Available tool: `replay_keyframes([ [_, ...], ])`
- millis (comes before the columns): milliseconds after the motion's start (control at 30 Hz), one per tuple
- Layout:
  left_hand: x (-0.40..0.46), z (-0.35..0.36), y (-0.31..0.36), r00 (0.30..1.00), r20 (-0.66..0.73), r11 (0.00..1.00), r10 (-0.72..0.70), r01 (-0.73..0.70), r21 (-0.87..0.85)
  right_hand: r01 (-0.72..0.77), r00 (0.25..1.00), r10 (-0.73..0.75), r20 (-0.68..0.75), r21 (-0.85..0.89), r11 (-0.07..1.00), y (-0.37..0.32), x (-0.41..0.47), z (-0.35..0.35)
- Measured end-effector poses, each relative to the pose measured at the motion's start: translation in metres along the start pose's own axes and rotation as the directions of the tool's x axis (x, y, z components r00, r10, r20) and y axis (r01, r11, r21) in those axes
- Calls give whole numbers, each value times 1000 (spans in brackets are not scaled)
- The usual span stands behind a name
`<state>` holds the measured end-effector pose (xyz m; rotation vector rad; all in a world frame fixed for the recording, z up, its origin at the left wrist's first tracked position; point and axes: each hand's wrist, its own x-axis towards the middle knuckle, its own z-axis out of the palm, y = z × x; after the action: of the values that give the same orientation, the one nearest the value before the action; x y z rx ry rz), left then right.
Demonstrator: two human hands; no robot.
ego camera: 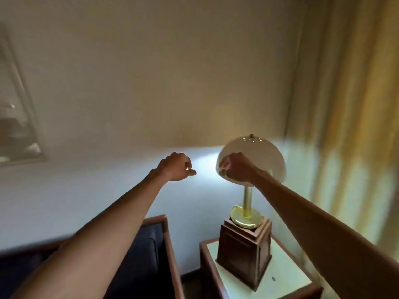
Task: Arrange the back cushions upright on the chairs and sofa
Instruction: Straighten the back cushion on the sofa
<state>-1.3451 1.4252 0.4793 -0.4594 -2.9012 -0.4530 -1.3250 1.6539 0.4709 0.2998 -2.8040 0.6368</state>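
A dark blue cushion [142, 257] lies inside a wooden-framed seat [169, 251] at the lower left, mostly hidden under my left forearm. Both my arms stretch forward and up, well above the seat. My left hand [177, 167] is curled into a loose fist in front of the wall and holds nothing. Fingers also curled and empty, my right hand [234, 167] hangs in front of the lamp shade; whether it touches the shade I cannot tell.
A lit table lamp with a cream dome shade [259, 156] and brass stem stands on a dark wooden box [244, 253] on a side table [287, 275] right of the seat. Yellow curtains [349, 126] hang at the right. A framed picture [17, 126] hangs at the left.
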Motion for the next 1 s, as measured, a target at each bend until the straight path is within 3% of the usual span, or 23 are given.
replay_keyframes([
  [167, -41, -32, -168, 983, 19, 982, -184, 183, 43, 76, 992, -85, 96, 93, 993, -108, 58, 100],
  [433, -58, -16, -330, 941, 74, 944, -330, 326, 51, 119, 951, -153, 268, 139, 983, -192, 138, 231],
  [700, -26, 46, -449, 906, 114, 913, -407, 404, 48, 155, 893, -192, 407, 123, 980, -202, 218, 368],
  [900, -17, 143, -524, 874, 170, 889, -455, 456, 38, 56, 849, -115, 516, 128, 990, -181, 234, 488],
  [1000, -22, 200, -558, 856, 224, 885, -465, 459, 83, 81, 811, -122, 573, 98, 992, -161, 231, 547],
])
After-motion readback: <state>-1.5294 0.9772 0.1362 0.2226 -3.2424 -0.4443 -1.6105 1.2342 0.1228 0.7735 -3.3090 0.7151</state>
